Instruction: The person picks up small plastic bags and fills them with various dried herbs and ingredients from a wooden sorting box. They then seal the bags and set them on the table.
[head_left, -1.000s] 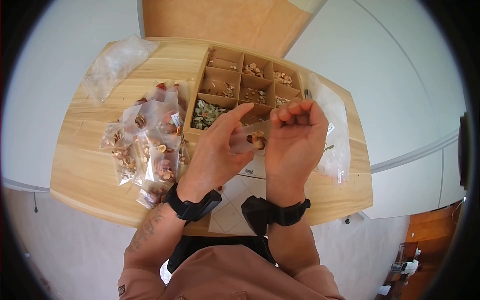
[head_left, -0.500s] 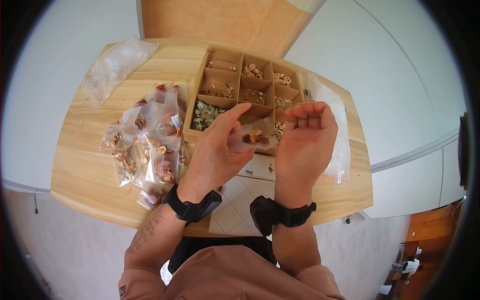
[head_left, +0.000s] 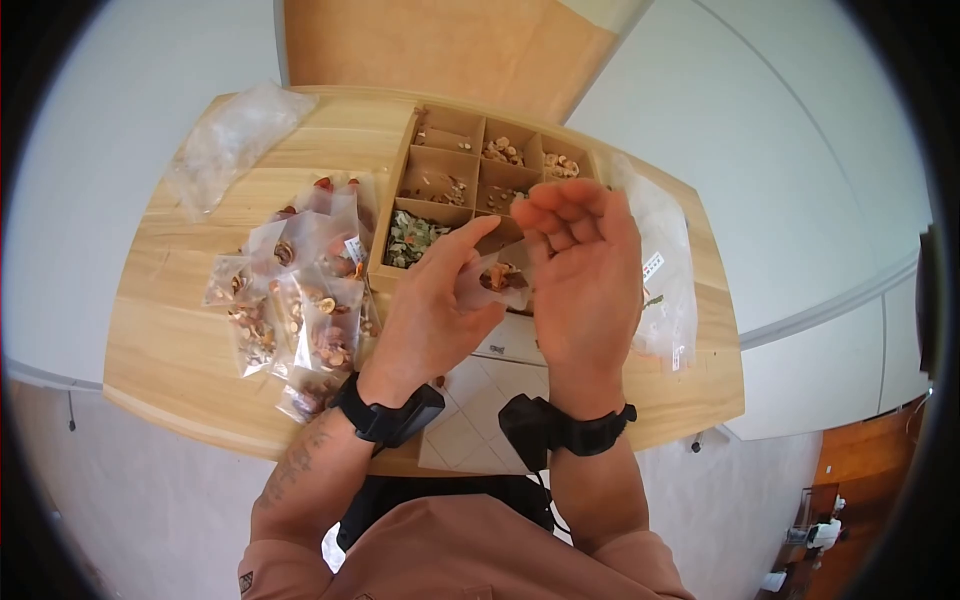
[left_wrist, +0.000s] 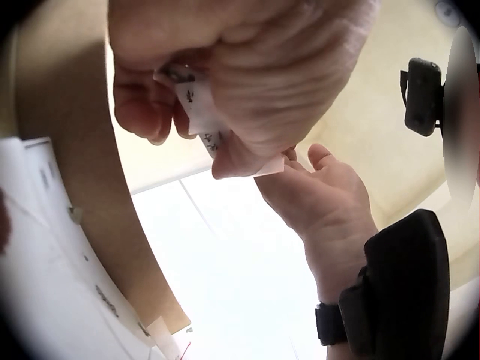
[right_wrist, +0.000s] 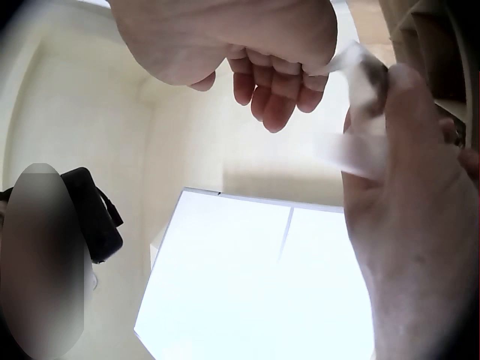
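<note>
My left hand (head_left: 430, 310) pinches a small clear plastic bag (head_left: 502, 279) with brown and orange dried pieces inside. In the left wrist view, dark printed marks show on the bag (left_wrist: 199, 112), which sticks out between thumb and fingers. Just right of the bag is my right hand (head_left: 588, 275), palm turned up, its fingers loosely bent with nothing in them. Its fingertips stand close beside the bag in the right wrist view. Beyond both hands is a divided cardboard box (head_left: 445, 155), whose compartments hold dried green leaves (head_left: 413, 238) and pale dried slices (head_left: 503, 152).
A heap of small filled bags (head_left: 320, 290) lies left of the box on the wooden table (head_left: 165, 330). Large crumpled clear bags lie at the back left (head_left: 240, 135) and on the right (head_left: 668, 310). A white gridded flat item (head_left: 480, 405) is below the hands.
My right hand swung away to the right, then came back left and upward beside the small bag. The bag tilted slightly in my left hand, which stayed nearly in place.
</note>
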